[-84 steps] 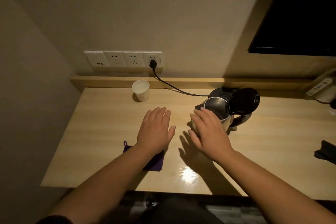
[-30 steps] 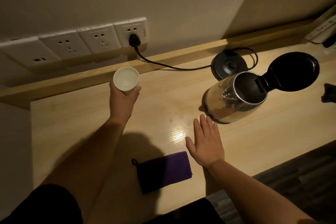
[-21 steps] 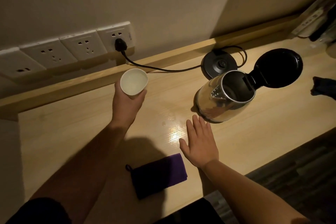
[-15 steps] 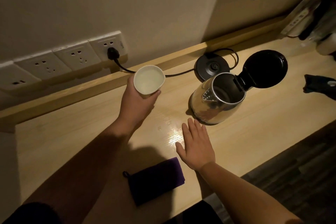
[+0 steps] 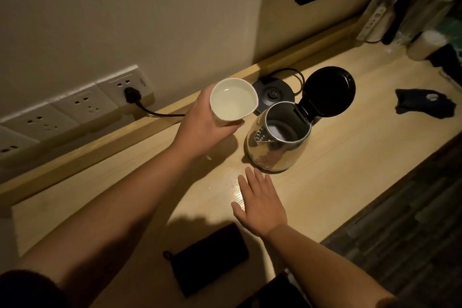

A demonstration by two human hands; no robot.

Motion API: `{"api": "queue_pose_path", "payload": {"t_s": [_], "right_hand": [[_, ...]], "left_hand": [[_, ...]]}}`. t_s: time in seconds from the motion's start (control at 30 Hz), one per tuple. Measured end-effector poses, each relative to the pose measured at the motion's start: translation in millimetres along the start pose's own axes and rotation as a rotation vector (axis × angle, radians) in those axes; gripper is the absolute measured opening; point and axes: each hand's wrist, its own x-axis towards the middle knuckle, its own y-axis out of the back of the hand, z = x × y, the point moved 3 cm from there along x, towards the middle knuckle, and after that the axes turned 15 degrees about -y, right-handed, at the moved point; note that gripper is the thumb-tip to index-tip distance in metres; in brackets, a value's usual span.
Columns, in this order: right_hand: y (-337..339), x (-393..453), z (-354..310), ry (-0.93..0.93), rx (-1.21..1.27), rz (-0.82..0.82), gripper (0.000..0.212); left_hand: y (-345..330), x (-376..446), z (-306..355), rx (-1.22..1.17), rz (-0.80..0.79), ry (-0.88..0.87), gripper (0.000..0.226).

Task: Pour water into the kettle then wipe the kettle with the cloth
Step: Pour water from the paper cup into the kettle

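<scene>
My left hand (image 5: 202,125) grips a white paper cup (image 5: 233,100) with water in it, held in the air just left of the kettle's mouth. The steel kettle (image 5: 275,150) stands on the wooden desk (image 5: 350,157) off its base, its black lid (image 5: 327,91) swung open to the back right. My right hand (image 5: 261,204) lies flat on the desk with straight fingers, fingertips just short of the kettle's foot. The dark purple cloth (image 5: 210,257) lies near the front edge, in my left arm's shadow.
The black kettle base (image 5: 273,91) sits behind the kettle, its cord running to a plug (image 5: 131,95) in the wall socket row. A dark object (image 5: 422,106) lies at the right. Bottles and a power strip (image 5: 375,22) crowd the far right corner.
My left hand lifted the cup from the back of the desk and carried it right, up to the kettle's mouth. My right hand stayed flat before the kettle.
</scene>
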Motion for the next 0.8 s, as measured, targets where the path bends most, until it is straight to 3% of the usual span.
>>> {"api": "queue_pose_path", "payload": {"t_s": [0.8], "right_hand": [[-8.5,4.1,2.9,0.014,0.069,0.022,0.071]], "left_hand": [[-22.4,25.1,19.2,0.228,-0.238,-0.260,0.081]]}}
